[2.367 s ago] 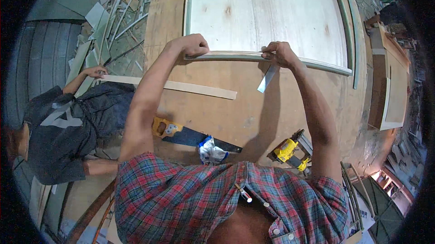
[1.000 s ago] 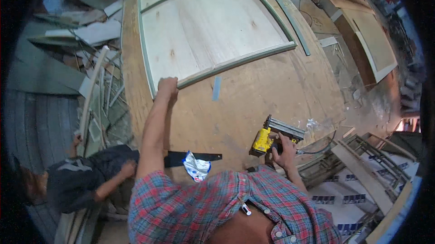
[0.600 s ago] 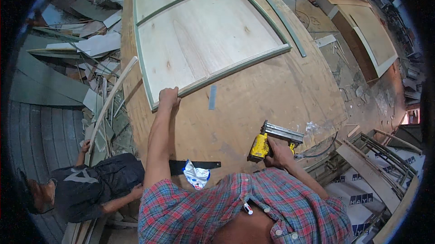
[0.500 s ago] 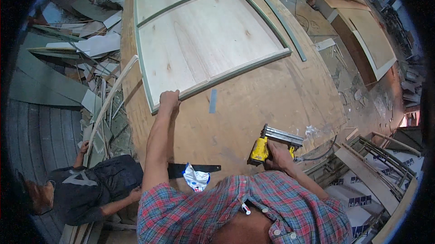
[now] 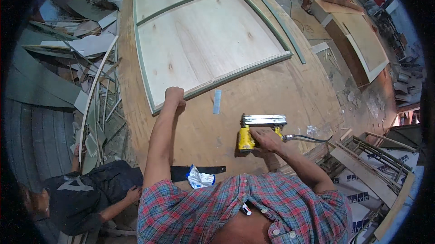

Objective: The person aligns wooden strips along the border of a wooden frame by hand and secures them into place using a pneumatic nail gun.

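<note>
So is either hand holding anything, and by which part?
The right hand holds the yellow nail gun by its handle. The left hand is on the framed panel, by its near left corner; whether it grips cannot be told.

On the table point(image 5: 294, 90) before me lies the framed panel point(image 5: 204, 40), my left hand point(image 5: 175, 95) by its near left corner, a long strip point(image 5: 282, 25) to its right, a short piece point(image 5: 217, 102) on my side; farther right, the nail gun point(image 5: 246, 141) in my right hand point(image 5: 268, 140); nearest me, a packet point(image 5: 199, 179) over the saw blade point(image 5: 219, 169)
</note>
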### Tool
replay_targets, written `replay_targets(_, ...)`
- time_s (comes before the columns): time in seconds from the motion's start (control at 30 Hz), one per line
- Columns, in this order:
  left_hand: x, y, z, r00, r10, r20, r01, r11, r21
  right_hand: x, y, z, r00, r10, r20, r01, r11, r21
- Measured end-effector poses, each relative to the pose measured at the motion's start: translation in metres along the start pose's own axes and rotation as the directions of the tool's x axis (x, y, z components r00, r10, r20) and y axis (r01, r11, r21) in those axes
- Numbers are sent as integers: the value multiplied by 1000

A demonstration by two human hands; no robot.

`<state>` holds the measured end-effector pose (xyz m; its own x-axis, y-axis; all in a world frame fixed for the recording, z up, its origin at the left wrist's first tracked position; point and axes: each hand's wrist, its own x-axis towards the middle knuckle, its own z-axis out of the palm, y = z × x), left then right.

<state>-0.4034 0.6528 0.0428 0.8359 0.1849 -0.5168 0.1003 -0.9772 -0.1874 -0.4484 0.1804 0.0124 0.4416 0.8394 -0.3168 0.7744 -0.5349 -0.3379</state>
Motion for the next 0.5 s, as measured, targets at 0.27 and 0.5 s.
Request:
replay_targets(0.27,-6,13,-13,992,-2,129,-9,996,88,83,12,-11,982,-136,-133,138,990,7)
replay_targets(0.5,-11,-6,13,982,-33,-187,29,999,-24,81,-8,-54,970,-25,-240,40,998,55)
